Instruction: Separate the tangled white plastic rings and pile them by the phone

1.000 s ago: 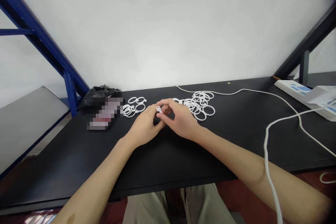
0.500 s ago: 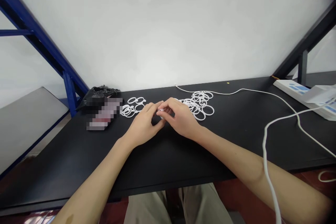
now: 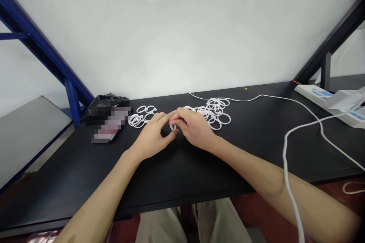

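Observation:
Both hands meet over the black table. My right hand point(image 3: 195, 127) is closed, its thumb and index finger pinching a white ring point(image 3: 172, 127), of which only a small part shows. My left hand point(image 3: 154, 134) curls around the ring's other side, thumb and fingers bent toward the right fingertips; exactly where it grips is hidden. Just beyond my right hand lies a tangled pile of white rings point(image 3: 214, 112). A smaller group of white rings point(image 3: 137, 120), some with small knobs, rests beyond my left hand.
A black plastic bag point(image 3: 107, 100) and a blurred-out flat item point(image 3: 111, 127) lie on the left of the black table point(image 3: 222, 171). A white cable point(image 3: 286, 152) crosses the right side, over my right forearm. A white-and-blue box point(image 3: 322, 97) sits far right, against the wall side.
The ring between my hands has turned, so a curved edge now shows below the fingertips. My right fingers have closed in more. The view has shifted slightly.

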The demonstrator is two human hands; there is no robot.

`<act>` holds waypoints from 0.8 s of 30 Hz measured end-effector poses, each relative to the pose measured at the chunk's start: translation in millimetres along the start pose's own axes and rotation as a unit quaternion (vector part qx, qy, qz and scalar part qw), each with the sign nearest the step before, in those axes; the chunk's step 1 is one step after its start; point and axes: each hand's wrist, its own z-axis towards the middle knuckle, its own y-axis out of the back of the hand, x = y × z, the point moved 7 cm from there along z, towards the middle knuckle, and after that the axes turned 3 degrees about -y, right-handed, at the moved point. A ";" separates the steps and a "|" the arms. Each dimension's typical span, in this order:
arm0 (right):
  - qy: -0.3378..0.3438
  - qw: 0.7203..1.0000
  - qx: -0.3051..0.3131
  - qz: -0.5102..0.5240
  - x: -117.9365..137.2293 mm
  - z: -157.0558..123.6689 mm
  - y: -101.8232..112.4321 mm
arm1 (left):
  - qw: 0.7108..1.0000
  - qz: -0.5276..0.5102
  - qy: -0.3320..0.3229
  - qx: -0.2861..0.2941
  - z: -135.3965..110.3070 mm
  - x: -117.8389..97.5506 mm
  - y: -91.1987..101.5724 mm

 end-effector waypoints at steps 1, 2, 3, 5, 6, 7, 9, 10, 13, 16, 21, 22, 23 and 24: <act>-0.003 1.000 -0.001 -0.004 -0.2 0.1 0.0 | 1.000 0.000 -0.001 -0.001 -0.1 -0.3 0.3; -0.008 1.000 -0.002 -0.007 -0.7 0.2 0.0 | 1.000 0.000 -0.002 -0.002 -0.1 -0.4 0.3; -0.013 1.000 -0.003 -0.009 -1.5 0.2 -0.2 | 1.000 0.002 -0.004 -0.002 0.0 -0.2 -0.3; -0.022 1.000 0.000 -0.019 -3.8 0.5 -0.7 | 1.000 0.010 -0.003 -0.001 0.7 1.9 -2.4; -0.025 0.999 -0.001 -0.028 -5.5 1.0 -0.2 | 1.000 0.018 -0.001 -0.008 1.3 4.1 -2.5; -0.029 0.999 -0.004 -0.042 -7.5 1.9 1.3 | 0.999 0.031 0.002 -0.022 1.9 7.1 -1.1; -0.036 0.995 -0.028 -0.090 -13.4 4.6 9.1 | 0.994 0.077 0.021 -0.071 2.5 16.7 5.9; -0.042 0.990 -0.046 -0.124 -17.3 6.4 14.8 | 0.988 0.109 0.039 -0.098 2.1 23.2 11.1; -0.055 0.966 -0.076 -0.240 -31.1 11.5 30.4 | 0.958 0.211 0.127 -0.150 -2.3 48.2 26.2; -0.077 0.947 -0.058 -0.308 -47.5 13.5 36.0 | 0.934 0.259 0.192 -0.156 -7.3 69.1 33.5; -0.067 0.937 0.018 -0.343 -59.7 9.8 22.8 | 0.927 0.271 0.230 -0.116 -8.9 82.9 26.9; -0.069 0.935 0.032 -0.347 -61.0 9.0 19.7 | 0.926 0.272 0.236 -0.110 -9.0 83.7 25.5; -0.071 0.933 0.042 -0.349 -62.0 8.5 17.4 | 0.926 0.271 0.241 -0.106 -9.0 83.9 24.4; -0.073 0.932 0.048 -0.351 -62.6 8.3 15.8 | 0.926 0.269 0.243 -0.104 -9.0 83.7 23.8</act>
